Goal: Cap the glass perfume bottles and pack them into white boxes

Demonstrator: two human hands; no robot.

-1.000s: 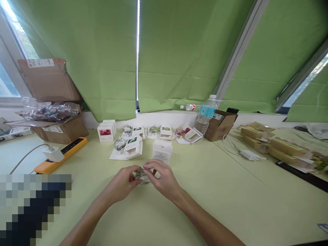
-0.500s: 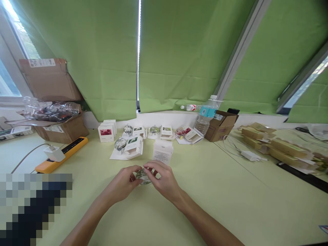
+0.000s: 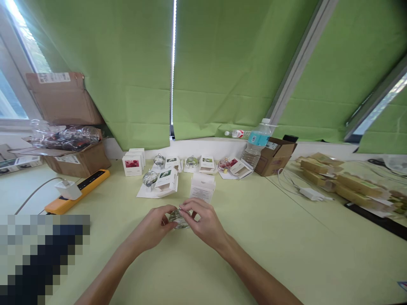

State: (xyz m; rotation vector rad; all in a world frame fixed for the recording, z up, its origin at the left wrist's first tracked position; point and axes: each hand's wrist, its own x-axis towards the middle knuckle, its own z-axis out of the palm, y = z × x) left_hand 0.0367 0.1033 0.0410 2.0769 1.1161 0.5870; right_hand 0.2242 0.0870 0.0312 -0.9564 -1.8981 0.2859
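My left grip (image 3: 151, 226) and right grip (image 3: 205, 224) pinch a glass ornament (image 3: 179, 221) (both narrow, fingertips on it), a white box (image 3: 202, 187) just beyond.

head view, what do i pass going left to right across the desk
orange power strip → left hand → clear glass ornament held between the hands → right hand → white power adapter → stacked tan boxes
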